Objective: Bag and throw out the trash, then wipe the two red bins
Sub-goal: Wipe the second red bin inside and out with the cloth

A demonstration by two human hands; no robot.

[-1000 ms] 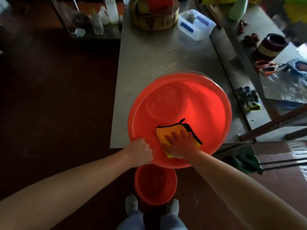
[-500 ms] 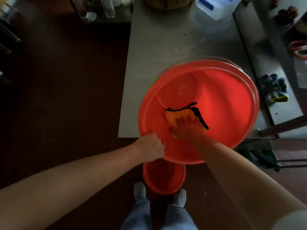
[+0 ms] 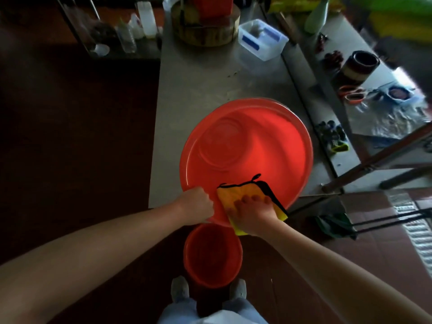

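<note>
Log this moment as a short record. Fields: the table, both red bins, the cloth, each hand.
metal table: carries the large bin; a clear plastic box and a wooden block stand at its far end
large red bin: on the table, overhanging the near edge
small red bin: on the floor by the person's feet
cloth: yellow-orange with black edging, draped over the large red bin's near wall and rim
left hand: grips the large red bin's near rim
right hand: presses on the cloth, fingers spread
</note>
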